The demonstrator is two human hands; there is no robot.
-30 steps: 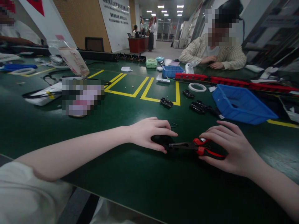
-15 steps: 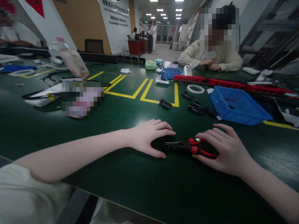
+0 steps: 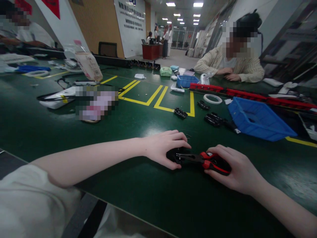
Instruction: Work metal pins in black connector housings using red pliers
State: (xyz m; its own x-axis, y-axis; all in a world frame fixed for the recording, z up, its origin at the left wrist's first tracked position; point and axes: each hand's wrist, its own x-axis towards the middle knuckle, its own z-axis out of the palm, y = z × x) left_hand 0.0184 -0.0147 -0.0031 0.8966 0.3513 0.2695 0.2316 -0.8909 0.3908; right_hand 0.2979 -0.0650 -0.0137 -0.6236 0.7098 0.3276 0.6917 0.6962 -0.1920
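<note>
My left hand (image 3: pixel 166 148) is closed around a small black part (image 3: pixel 173 155) on the green table, thumb on the near side and fingers on the far side. Much of that part is hidden beneath the hand. Red-and-black long-nose pliers (image 3: pixel 207 161) are gripped in my right hand (image 3: pixel 237 168), their jaws pointing left. The jaw tips meet a small shiny metal bit at the black part's right end; whether they clamp it, I cannot tell. Just beyond my left fingers lie thin metal pins (image 3: pixel 188 136).
Black plastic parts (image 3: pixel 213 119) lie beyond the pliers, beside a blue bin (image 3: pixel 262 120). Further back are a white tape ring (image 3: pixel 212 99) and a red strip (image 3: pixel 247 93). A phone (image 3: pixel 99 105) rests at left. A person in a striped shirt (image 3: pixel 250 67) sits opposite.
My right fingers, with one raised before, have curled round the plier handles. The gap between my left thumb and fingers looks slightly narrower. The whole view has shifted a little.
</note>
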